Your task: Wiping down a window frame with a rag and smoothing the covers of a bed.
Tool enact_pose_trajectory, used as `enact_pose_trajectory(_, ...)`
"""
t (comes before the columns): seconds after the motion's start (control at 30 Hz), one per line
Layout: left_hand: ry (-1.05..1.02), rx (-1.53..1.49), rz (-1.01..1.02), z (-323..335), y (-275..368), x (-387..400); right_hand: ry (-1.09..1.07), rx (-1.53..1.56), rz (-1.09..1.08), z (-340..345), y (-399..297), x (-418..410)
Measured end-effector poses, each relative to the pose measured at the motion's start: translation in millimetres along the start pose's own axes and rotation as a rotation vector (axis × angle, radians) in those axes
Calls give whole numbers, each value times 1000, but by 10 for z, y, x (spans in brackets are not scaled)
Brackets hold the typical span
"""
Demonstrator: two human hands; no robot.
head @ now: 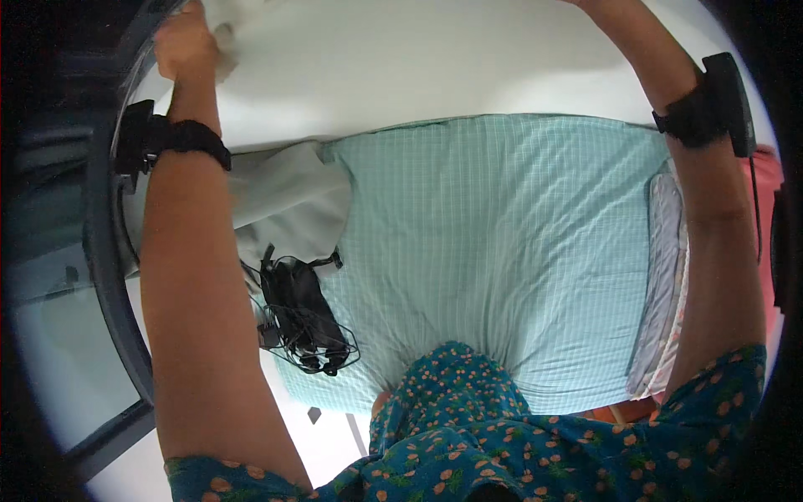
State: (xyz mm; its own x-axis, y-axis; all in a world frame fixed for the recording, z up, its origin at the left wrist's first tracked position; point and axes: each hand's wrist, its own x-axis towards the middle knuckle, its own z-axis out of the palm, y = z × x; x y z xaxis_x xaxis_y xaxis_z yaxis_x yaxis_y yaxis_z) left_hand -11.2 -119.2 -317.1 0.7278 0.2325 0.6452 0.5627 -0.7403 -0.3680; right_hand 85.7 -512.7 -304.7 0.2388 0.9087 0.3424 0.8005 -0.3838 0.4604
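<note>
My left hand (186, 42) is raised at the top left against a white wall (426, 63), beside a dark frame. Its fingers look curled, but whether they hold anything cannot be told. My right forearm reaches up on the right, and the hand lies beyond the top edge of the picture. Both forearms wear black straps with a device. Before me spreads a bed's light green checked sheet (439, 207), wrinkled around my knee, which is covered by blue flowered clothing.
Grey fabric (301, 201) lies on the bed's left side, near a black pouch (301, 295) tangled with thin black cables. Folded greyish cloth (659, 282) lies along the right edge, with pink fabric (766, 207) beyond it. A dark-framed glass pane (75, 357) stands at left.
</note>
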Motion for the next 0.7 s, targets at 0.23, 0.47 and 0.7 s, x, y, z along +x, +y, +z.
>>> enact_pose_trajectory(0.23, -153, 170, 37, -179, 166, -71, 267, 9, -62, -34, 17, -108)
enact_pose_trajectory(0.47, -178, -1, -105, 181, -29, 131, 231, 452, 261, 782, -1215, -1416)
enact_pose_trajectory(0.7, 26, 73, 169, 121, -99, 132, -474, 743, 541, 1775, -2619, -2030)
